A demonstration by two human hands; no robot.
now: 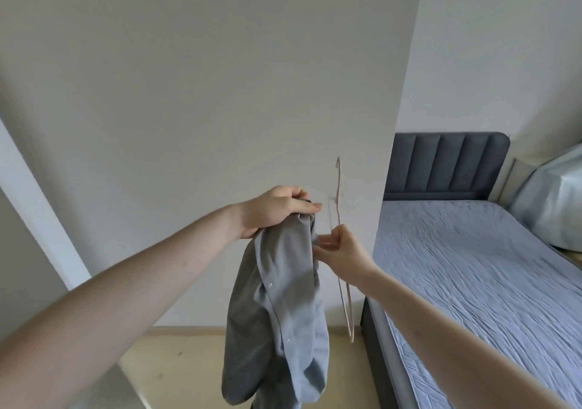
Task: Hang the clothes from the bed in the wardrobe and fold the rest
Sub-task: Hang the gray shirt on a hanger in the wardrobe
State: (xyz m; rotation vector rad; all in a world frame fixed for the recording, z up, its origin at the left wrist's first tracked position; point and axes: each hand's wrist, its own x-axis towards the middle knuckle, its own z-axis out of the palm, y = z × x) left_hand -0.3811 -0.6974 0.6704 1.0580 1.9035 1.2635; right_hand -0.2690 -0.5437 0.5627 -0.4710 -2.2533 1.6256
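The left hand [277, 210] grips the bunched top of a grey-blue buttoned cotton shirt [283, 308], fingers closed around the cloth, so the garment hangs limp in front of the plain white wardrobe panel [220, 93]. Just beside the shirt, on its bed side, the right hand [341, 248] pinches a thin pale wire hanger [339, 194], fingers clamped on its frame, held edge-on with its hook up. The bed with its blue quilted mattress [472, 267] and dark grey padded headboard [447, 163] stands beyond the panel's edge.

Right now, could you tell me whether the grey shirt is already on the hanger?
No, the grey shirt hangs bunched from the left hand, while the right hand holds the hanger bare beside it.
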